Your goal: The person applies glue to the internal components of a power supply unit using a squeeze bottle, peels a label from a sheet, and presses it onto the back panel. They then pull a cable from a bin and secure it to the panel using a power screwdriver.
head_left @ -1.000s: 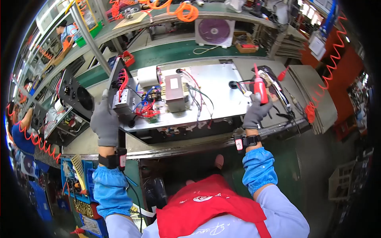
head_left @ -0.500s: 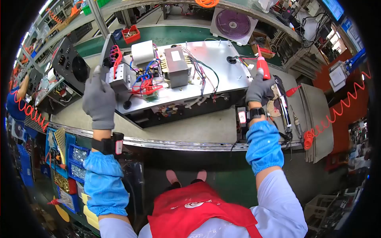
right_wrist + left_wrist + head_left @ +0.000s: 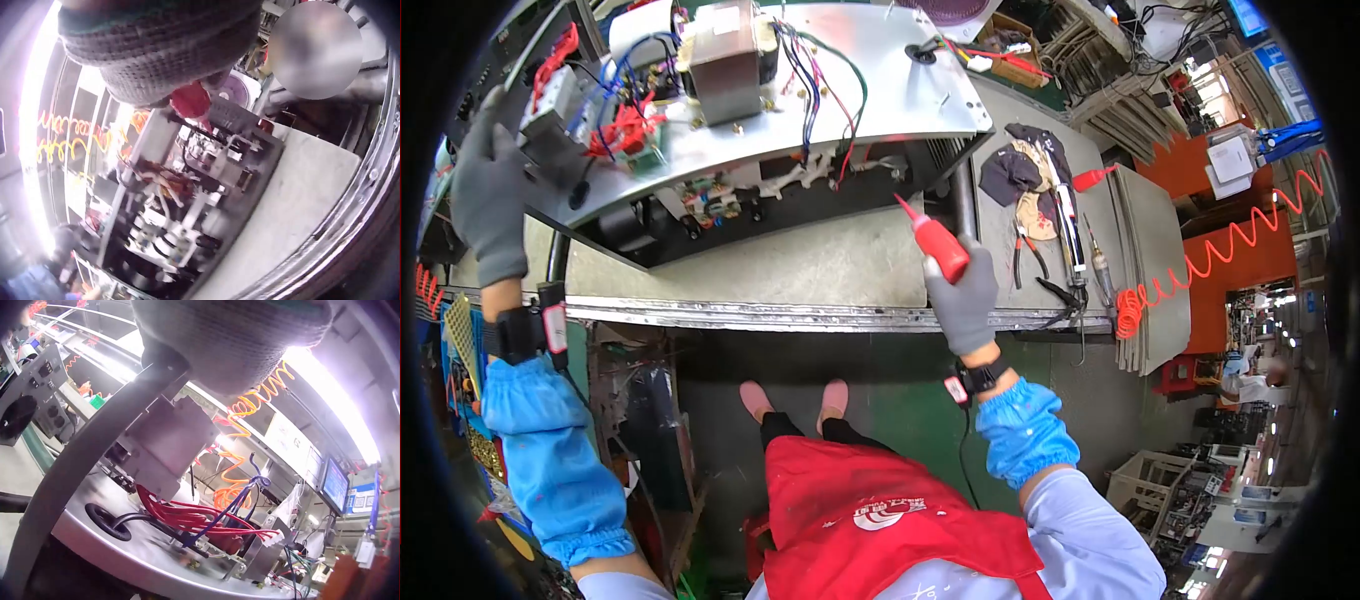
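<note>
My gloved left hand grips the edge of the upright dark panel at the unit's left end. In the left wrist view the glove covers the top of this panel. My gloved right hand holds a red squeeze bottle, its pointed nozzle toward the unit's open front. The metal chassis carries a transformer, a white cylinder and bundles of coloured wires. Circuit boards and connectors show in the dark space under its top plate.
Right of the unit lie pliers, a dark cloth, a second red nozzle and a long slim tool. Flat boards are stacked at the bench's right end. A coiled red hose hangs there. The metal bench edge runs in front.
My right hand has brought the red bottle down and left, from the chassis's right end to before its open front. The head view has swung down and right. My left hand stays at the panel.
</note>
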Tool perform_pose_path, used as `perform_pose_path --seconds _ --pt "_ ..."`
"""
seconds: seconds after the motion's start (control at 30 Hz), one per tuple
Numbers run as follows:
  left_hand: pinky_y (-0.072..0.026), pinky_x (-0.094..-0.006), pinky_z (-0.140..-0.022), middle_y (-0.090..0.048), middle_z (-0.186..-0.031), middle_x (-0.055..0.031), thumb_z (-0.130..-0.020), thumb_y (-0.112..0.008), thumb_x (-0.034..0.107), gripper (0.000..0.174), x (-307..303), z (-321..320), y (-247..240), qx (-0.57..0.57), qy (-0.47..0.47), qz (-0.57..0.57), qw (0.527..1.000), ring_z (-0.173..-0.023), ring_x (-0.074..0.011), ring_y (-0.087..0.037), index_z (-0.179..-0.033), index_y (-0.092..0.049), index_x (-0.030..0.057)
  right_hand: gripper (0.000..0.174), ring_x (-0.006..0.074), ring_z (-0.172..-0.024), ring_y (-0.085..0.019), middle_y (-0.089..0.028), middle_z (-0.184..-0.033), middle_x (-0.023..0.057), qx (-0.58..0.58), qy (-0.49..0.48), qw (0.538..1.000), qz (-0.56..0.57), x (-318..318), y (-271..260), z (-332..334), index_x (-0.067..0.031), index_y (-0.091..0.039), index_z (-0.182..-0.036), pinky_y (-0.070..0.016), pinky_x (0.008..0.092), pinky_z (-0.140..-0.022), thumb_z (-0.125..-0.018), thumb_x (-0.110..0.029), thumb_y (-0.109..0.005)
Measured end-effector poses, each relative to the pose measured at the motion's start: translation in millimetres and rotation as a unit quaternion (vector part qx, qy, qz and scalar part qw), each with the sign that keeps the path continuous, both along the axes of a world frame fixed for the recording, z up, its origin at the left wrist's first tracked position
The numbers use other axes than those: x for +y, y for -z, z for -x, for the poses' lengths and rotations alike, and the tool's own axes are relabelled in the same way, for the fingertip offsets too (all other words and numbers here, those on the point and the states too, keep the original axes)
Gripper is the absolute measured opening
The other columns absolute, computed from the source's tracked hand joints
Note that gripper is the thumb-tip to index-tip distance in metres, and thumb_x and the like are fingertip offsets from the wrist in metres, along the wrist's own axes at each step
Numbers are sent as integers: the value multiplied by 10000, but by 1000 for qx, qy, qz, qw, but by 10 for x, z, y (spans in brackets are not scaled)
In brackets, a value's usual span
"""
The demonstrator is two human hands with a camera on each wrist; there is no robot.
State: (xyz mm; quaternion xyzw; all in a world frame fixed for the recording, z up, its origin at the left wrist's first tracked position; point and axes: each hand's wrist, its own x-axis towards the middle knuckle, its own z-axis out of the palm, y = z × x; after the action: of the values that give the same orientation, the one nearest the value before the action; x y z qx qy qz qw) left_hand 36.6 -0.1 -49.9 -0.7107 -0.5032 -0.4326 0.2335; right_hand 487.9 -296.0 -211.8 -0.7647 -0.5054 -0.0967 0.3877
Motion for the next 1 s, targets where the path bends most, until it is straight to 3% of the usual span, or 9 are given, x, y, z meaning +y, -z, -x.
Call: perform_pose_path --seconds 0.07,0.1,0.13,0.47,0.73,0.83,0.9,0.93,1.0 --pt "-500 -332 -912 -669 -1234 -107 -994 -494 234 373 -17 8 -51 14 -101 66 993 -1083 -222 -661 -1350 -596 274 526 387 -927 -623 -622 -1040 194 -66 -15 998 -11 134 134 -73 12 -561 -1161 -512 450 -793 -732 -196 -783" --pt "-487 -337 -947 -673 -1229 -120 -1008 -486 278 367 -55 -14 -82 18 -78 57 995 -1118 -238 -647 -1346 -605 201 535 380 -927 -625 -626 -1042 185 -77 -14 997 -1 179 152 -106 15 -559 -1151 -514 453 -779 -721 -198 -796" --pt "-491 -330 -929 -672 -1232 -119 -1004 -487 308 365 24 11 -82 10 -105 51 993 -1100 -247 -654 -1336 -609 217 535 380 -924 -625 -626 -1037 184 -81 -10 997 -4 222 178 -124 17 -558 -1151 -515 452 -776 -721 -195 -795" --pt "-495 -349 -962 -699 -1150 -183 -884 -460 73 370 -332 -521 -282 -51 -22 40 998 -1073 -302 -668 -1164 -672 -44 478 363 -869 -626 -618 -968 169 -88 -8 996 -31 428 304 -223 2 -582 -1105 -514 439 -734 -718 -190 -787" --pt "-487 -336 -941 -678 -1214 -136 -945 -460 166 371 -140 -154 -140 -19 -25 46 998 -1073 -250 -664 -1272 -628 117 463 364 -854 -614 -616 -967 177 -89 -5 996 -2 459 268 -200 -8 -587 -1120 -509 431 -715 -731 -187 -764" --pt "-481 -329 -935 -668 -1243 -116 -972 -462 204 377 48 104 -67 -7 -8 47 999 -1077 -227 -661 -1318 -608 183 470 305 -839 -621 -616 -961 166 -54 -15 998 -16 288 150 -191 8 -576 -1141 -502 435 -706 -756 -196 -754" --pt "-478 -325 -931 -662 -1263 -103 -990 -462 229 383 74 181 -44 -4 10 57 998 -1080 -211 -659 -1349 -595 227 464 233 -799 -609 -615 -966 133 115 4 993 -37 16 18 -170 10 -569 -1156 -498 395 -658 -778 -193 -745" --pt "-457 -314 -974 -645 -1291 -109 -990 -466 207 393 1 136 -103 1 29 88 996 -1148 -197 -626 -1366 -582 195 461 197 -779 -604 -615 -969 117 198 11 979 -50 -121 -66 -153 11 -566 -1163 -496 375 -634 -788 -192 -740" --pt "-392 -324 -1065 -570 -1390 -125 -1015 -482 190 392 -135 13 -185 36 10 108 994 -1276 -203 -531 -1376 -539 50 440 120 -734 -570 -604 -980 71 483 19 868 -112 -326 -412 -68 -5 -550 -1192 -471 292 -570 -840 -222 -702"
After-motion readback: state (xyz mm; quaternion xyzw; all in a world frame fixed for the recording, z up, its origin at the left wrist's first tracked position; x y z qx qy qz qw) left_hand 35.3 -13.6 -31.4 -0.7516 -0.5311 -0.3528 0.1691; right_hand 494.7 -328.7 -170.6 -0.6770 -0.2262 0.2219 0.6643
